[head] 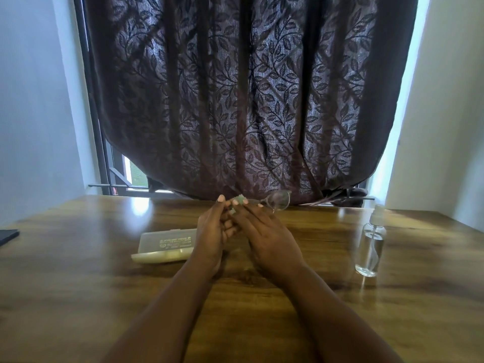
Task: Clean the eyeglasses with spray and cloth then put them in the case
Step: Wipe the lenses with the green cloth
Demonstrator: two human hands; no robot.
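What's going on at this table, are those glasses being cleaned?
Yes, it looks that way. A person sits at a wooden table, holding a pair of eyeglasses up in both hands. The left hand and right hand meet around a small pale green cloth at one lens, while the other lens sticks out to the right. The spray bottle stands upright on the right, and the glasses case lies shut on the left, waiting.

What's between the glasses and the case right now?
Nothing visible on the table lies between them. The glasses are held up in both hands, and the case lies just left of the left hand. The case looks closed, so its lid must be opened first.
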